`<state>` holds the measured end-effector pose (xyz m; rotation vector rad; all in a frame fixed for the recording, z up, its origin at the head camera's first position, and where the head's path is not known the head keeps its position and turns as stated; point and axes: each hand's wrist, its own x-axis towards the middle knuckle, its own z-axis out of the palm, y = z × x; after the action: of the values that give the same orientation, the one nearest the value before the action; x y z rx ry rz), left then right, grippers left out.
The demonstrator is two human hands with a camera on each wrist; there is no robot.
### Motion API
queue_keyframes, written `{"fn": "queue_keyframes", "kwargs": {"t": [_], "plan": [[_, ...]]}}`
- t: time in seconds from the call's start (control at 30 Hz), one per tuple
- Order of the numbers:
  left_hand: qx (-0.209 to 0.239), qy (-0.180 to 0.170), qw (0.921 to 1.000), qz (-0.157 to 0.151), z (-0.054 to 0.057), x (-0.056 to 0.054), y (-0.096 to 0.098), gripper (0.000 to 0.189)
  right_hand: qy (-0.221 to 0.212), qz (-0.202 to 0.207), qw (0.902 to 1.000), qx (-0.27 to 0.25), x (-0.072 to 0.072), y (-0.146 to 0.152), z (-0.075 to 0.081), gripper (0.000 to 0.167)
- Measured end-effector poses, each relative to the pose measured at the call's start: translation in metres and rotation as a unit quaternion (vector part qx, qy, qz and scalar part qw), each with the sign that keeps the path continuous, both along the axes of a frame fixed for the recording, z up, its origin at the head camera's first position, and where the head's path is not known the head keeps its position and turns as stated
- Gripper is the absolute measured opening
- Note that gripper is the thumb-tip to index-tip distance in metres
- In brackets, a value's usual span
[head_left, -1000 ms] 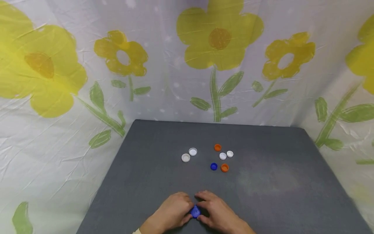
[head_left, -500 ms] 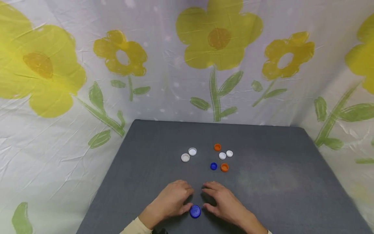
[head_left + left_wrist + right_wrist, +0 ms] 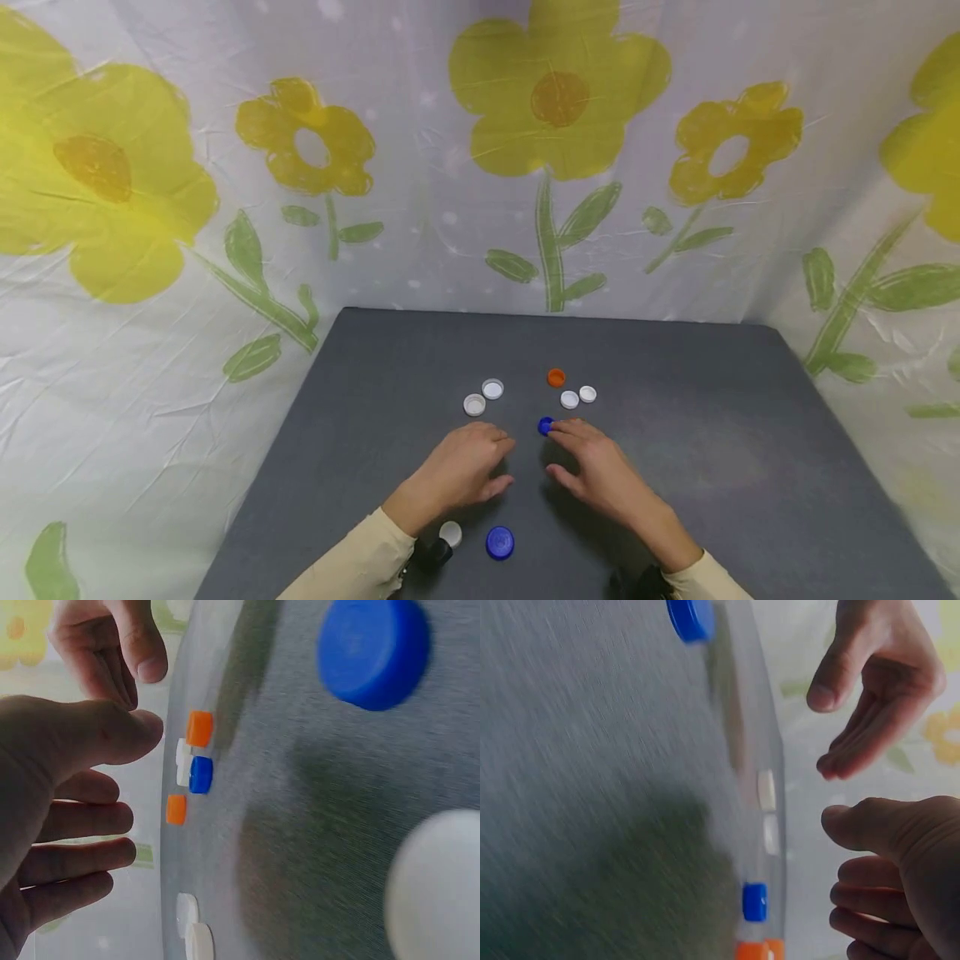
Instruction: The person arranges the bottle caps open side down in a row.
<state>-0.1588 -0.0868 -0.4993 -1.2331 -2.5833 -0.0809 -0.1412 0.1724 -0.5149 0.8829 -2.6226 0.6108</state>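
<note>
My left hand (image 3: 467, 467) hovers over the dark table, fingers extended and thumb apart, holding nothing. Opposite it, my right hand (image 3: 600, 471) also hangs above the surface with loose fingers and nothing in its grasp. Its fingertips overlap a small blue bottle cap (image 3: 545, 426) in the head view, and it hides an orange cap (image 3: 199, 728) that shows in the left wrist view. Behind the hands, near the table's front, lies a larger blue bottle cap (image 3: 500, 542). A white cap (image 3: 451, 534) sits beside the left wrist, partly covered by the dark wrist camera.
Farther back, two white caps (image 3: 474, 405) lie on the left. Another orange cap (image 3: 556, 377) and two smaller white caps (image 3: 569, 400) are to the right. A flower-printed curtain (image 3: 435, 167) surrounds the grey table (image 3: 690, 383) at the back and sides.
Both hands have left the larger blue cap, risen and moved forward, the right one reaching over the small caps. The white cap by the left wrist has come into view.
</note>
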Motion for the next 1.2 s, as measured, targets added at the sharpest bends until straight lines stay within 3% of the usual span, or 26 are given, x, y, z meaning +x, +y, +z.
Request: {"fn": "queue_keyframes", "kwargs": {"t": [0.3, 0.53, 0.77, 1.2], "plan": [[0.004, -0.001, 0.9998, 0.022, 0.005, -0.022, 0.022, 0.033, 0.003, -0.028, 0.9993, 0.024, -0.018, 0.010, 0.006, 0.046], [-0.009, -0.014, 0.9988, 0.045, 0.005, -0.031, 0.037, 0.033, -0.002, -0.038, 0.9986, 0.038, -0.024, 0.011, 0.006, 0.046], [-0.001, -0.019, 0.9985, 0.052, -0.004, -0.042, 0.048, 0.026, -0.013, -0.041, 0.9986, 0.031, -0.031, 0.010, 0.002, 0.044], [-0.009, -0.079, 0.9930, 0.088, -0.026, -0.062, 0.061, 0.022, -0.009, -0.049, 0.9985, 0.023, -0.046, 0.004, -0.016, 0.028]]}}
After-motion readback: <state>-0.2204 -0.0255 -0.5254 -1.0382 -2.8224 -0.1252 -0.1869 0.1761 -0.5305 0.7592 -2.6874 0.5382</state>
